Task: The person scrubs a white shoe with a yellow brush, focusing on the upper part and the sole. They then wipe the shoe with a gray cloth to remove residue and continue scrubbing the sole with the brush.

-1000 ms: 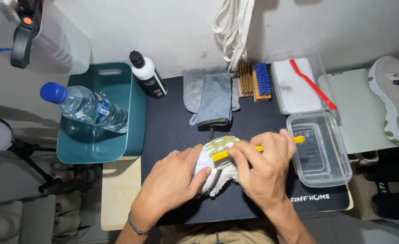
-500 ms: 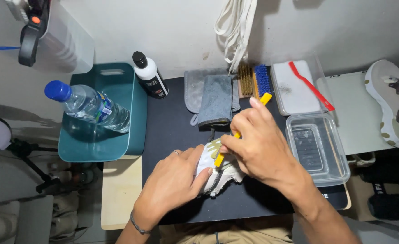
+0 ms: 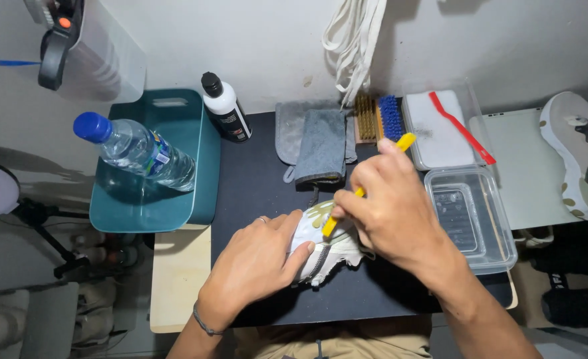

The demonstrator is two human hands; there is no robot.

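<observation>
Left hand (image 3: 257, 262) clamps down on the white shoe (image 3: 324, 249), pinning it on the black mat (image 3: 254, 179); right hand (image 3: 390, 213) grips a yellow brush (image 3: 360, 193), bristle end seemingly against the shoe's upper

Home shoe-cleaning nook: brushes (image 3: 378, 118), cloths (image 3: 319, 145).
</observation>
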